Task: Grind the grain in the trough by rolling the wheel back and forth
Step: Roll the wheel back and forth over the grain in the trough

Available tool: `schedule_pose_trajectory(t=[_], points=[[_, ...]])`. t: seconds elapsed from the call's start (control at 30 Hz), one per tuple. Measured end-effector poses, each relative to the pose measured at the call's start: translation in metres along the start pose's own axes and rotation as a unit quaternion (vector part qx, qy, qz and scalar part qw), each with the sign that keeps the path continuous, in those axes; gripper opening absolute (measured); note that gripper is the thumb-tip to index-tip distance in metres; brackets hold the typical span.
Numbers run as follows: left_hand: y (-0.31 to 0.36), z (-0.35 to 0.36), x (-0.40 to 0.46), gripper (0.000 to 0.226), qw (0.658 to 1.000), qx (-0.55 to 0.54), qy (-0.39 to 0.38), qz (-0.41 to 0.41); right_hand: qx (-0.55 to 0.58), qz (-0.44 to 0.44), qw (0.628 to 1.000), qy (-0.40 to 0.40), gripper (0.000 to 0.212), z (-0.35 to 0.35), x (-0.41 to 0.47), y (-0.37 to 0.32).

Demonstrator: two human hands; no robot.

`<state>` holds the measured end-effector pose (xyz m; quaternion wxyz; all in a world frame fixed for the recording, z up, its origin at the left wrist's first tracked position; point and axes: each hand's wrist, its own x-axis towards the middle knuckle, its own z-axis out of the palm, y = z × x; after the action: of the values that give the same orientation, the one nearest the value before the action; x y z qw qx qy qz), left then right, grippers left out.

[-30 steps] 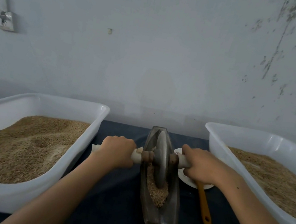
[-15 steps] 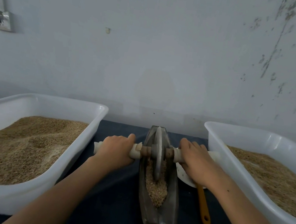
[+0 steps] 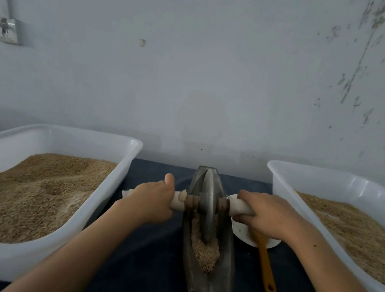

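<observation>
Head view: both hands, left (image 3: pixel 153 200) and right (image 3: pixel 267 217), grip the axle either side of the wheel (image 3: pixel 206 213), mid-trough (image 3: pixel 206 283), whose long axis runs straight away, grain (image 3: pixel 204 250) heaped nearer.

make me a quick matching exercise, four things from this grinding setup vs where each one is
Things:
1. wheel
2. orange-handled utensil
3. left tub of grain
4. wall socket

Places:
A. on the wall, upper left
B. standing in the trough
C. beside the left hand
D. lying on the white plate right of the trough

Pairs: 1-B, 2-D, 3-C, 4-A
</observation>
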<state>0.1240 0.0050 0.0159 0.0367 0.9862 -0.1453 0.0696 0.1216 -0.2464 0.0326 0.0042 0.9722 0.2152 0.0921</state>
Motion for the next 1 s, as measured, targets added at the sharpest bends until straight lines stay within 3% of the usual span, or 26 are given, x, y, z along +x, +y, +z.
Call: schedule_pose_trajectory(t=[0.13,0.27,0.37,0.5,0.7,0.8,1.0], points=[[-0.001,0.009,0.005,0.031,0.997,0.033,0.069,0.008,-0.053,0.016,0.995,0.077,0.03,0.014,0.004,0.0],[-0.007,0.005,0.007,0.032,0.997,0.016,0.069,0.031,-0.07,0.017,0.993,0.099,0.032,0.018,0.005,-0.002],[-0.008,-0.001,0.0,0.028,0.996,0.007,0.079,0.048,-0.043,0.01,0.998,0.043,0.025,0.012,0.002,0.0],[0.0,-0.005,-0.007,0.027,0.993,0.079,0.059,0.061,-0.021,0.029,0.998,-0.055,0.029,0.0,-0.001,0.0],[0.003,-0.01,-0.007,0.031,0.993,0.1,0.018,0.065,-0.003,0.047,0.994,-0.101,0.03,-0.004,-0.003,-0.002],[0.0,-0.004,-0.004,0.037,0.99,0.112,0.037,0.076,-0.015,0.047,0.995,-0.081,0.029,-0.002,-0.002,-0.004],[-0.003,0.011,0.003,0.041,0.986,0.101,0.114,0.062,-0.087,0.032,0.995,0.031,0.025,0.011,0.001,-0.008]])
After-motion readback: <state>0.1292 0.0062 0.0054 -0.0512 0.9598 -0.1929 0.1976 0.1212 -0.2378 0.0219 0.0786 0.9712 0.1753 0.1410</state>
